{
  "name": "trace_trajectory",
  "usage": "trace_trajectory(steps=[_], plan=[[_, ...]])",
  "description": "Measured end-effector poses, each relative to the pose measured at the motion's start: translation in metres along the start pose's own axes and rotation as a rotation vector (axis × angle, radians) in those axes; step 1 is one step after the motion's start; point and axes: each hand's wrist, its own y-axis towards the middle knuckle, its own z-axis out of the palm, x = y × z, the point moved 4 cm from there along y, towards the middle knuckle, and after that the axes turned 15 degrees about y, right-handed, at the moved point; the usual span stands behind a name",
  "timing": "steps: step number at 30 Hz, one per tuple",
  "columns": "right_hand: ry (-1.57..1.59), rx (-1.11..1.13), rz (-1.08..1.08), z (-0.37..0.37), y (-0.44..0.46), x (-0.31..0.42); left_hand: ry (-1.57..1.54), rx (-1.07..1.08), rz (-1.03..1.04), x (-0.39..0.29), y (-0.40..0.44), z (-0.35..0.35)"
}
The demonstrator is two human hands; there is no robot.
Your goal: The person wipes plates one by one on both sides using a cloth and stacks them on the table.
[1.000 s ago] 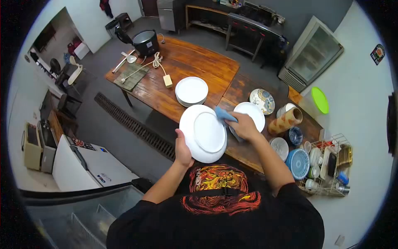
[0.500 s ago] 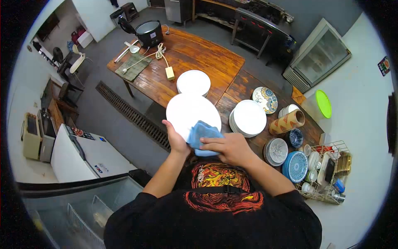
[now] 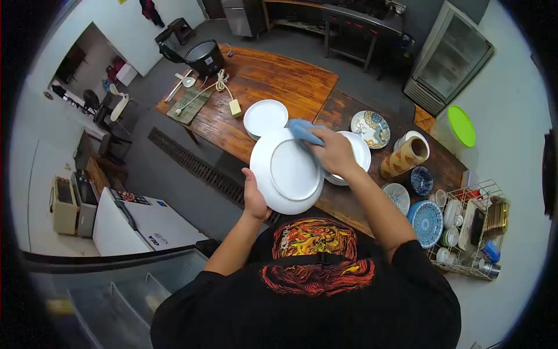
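A white plate (image 3: 290, 171) is tilted in front of me with its underside and foot ring facing up. My left hand (image 3: 254, 198) grips its lower left edge, thumb showing and the other fingers hidden behind it. In my right hand (image 3: 337, 152) a blue cloth (image 3: 305, 131) is bunched against the plate's upper right rim. Just beyond, a stack of white plates (image 3: 265, 117) sits on the wooden table (image 3: 279, 70). Another stack of white plates (image 3: 359, 152) is partly covered by my right hand and forearm.
Patterned plates (image 3: 370, 129), a brown patterned cylinder (image 3: 403, 158), blue plates (image 3: 425, 224) and a wire dish rack (image 3: 465, 264) stand to the right. A rice cooker (image 3: 204, 58) and a power strip (image 3: 235, 107) lie at the far left of the table. A white freezer (image 3: 145, 224) is at left.
The plate has turned over from its top face to its underside and shifted slightly right. My right hand has moved with the cloth up to the plate's upper right rim.
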Motion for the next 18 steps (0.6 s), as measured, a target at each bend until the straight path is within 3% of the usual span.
trace_trajectory(steps=[2,4,7,9,12,14,16,17,18], plan=[[-0.031,-0.009,-0.106,0.016,0.005,0.008,-0.038,-0.004,-0.006,0.009,0.001,0.012],[0.002,0.146,-0.219,0.03,-0.009,0.042,-0.082,-0.021,0.003,0.015,0.003,0.019],[-0.148,0.234,-0.528,0.039,-0.049,0.064,-0.177,-0.039,0.009,0.031,0.007,0.0],[-0.119,0.314,-0.559,0.032,-0.073,0.053,-0.264,-0.035,-0.007,0.034,0.007,-0.015],[-0.093,0.369,-0.509,0.003,-0.091,0.024,-0.187,-0.077,0.016,0.009,-0.005,-0.009],[0.108,0.297,-0.373,-0.012,-0.089,-0.013,-0.123,-0.086,0.035,-0.004,-0.006,-0.003],[-0.095,0.262,-0.056,-0.026,-0.07,-0.029,-0.131,-0.024,-0.002,0.004,-0.005,-0.006],[-0.097,0.251,-0.041,-0.023,-0.06,-0.032,-0.143,0.035,-0.027,0.011,-0.003,-0.007],[-0.038,0.146,-0.164,-0.017,-0.046,-0.027,-0.157,0.097,-0.048,0.016,0.002,-0.008]])
